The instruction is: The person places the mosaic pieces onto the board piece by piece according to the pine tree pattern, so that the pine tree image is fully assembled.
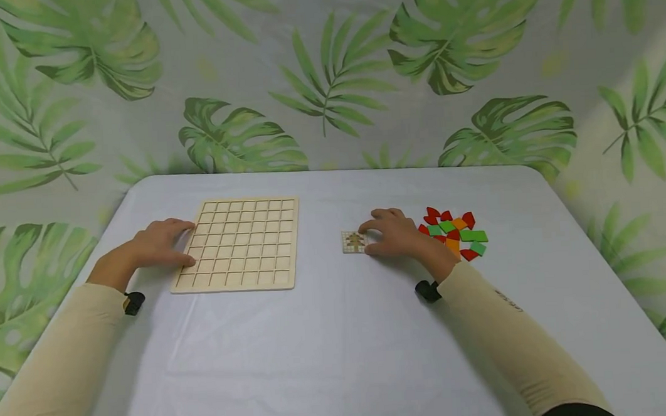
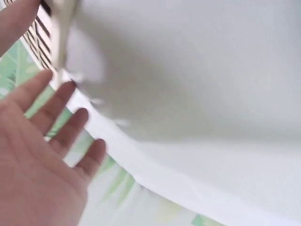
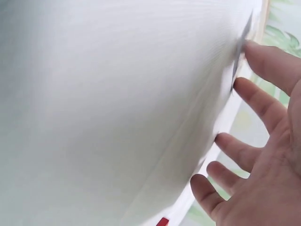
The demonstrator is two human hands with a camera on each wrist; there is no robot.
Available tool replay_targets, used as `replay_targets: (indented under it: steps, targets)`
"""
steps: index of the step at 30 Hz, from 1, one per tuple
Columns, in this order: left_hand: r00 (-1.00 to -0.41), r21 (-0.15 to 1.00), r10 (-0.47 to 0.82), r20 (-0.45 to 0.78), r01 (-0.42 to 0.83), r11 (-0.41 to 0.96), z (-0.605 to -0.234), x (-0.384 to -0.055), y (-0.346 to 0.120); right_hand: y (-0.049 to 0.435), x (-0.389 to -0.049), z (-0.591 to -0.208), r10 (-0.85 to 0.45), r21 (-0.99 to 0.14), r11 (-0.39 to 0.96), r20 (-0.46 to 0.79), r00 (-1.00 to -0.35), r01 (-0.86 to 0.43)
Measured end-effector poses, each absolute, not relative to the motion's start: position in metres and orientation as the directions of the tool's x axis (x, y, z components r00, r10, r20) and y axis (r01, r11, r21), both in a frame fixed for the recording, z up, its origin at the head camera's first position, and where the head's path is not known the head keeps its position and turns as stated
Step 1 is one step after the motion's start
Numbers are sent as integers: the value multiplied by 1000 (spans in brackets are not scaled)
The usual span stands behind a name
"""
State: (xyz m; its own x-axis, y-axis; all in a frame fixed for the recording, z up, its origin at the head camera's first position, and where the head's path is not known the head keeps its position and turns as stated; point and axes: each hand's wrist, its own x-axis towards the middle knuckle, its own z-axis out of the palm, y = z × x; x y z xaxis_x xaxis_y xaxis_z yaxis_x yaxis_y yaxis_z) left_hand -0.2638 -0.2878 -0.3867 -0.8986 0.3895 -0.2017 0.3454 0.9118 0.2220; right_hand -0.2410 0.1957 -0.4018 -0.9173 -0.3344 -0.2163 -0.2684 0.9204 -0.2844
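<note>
In the head view, a square light-wood board with a grid of grooves lies on the left of the table. My left hand is at its left edge, thumb and index finger apart and touching the rim; the left wrist view shows the fingers spread. Near the middle lies a small square card with a brown figure on a grid. At the card's right side is my right hand, thumb and index fingertips touching it. The right wrist view shows that hand with its fingers apart.
A loose group of red, green and orange flat pieces lies just right of my right hand, partly behind the wrist. The white-covered table reaches back to a leaf-patterned cloth.
</note>
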Motion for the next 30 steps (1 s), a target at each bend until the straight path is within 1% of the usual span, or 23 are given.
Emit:
replay_targets:
  steps: [6, 8, 10, 12, 17, 21, 27, 30]
  targets:
    - [-874, 393, 461, -155, 373, 840, -391, -262, -294, 204, -237, -401, -345, -318, 908, -201, -917, -271]
    - [-869, 410, 479, -125, 395, 822, -394, -262, -294, 206, -236, -402, -345, -324, 907, -202, -917, -269]
    - [-863, 403, 493, -105, 416, 815, -397, -262, -293, 209, -235, -403, -342, -323, 908, -200, -918, -267]
    - [-864, 364, 494, -96, 431, 825, -399, -262, -291, 211, -234, -404, -342, -318, 908, -192, -920, -272]
    - [-878, 281, 464, -119, 419, 864, -397, -258, -280, 217, -232, -404, -351, -302, 908, -167, -921, -291]
    - [-876, 267, 468, -119, 425, 865, -398, -257, -268, 221, -231, -406, -359, -296, 906, -154, -921, -303]
    - [-869, 256, 482, -112, 443, 859, -396, -255, -246, 229, -232, -407, -353, -320, 902, -160, -922, -290]
    - [-870, 246, 480, -110, 444, 861, -396, -254, -235, 234, -232, -408, -341, -304, 909, -154, -927, -284]
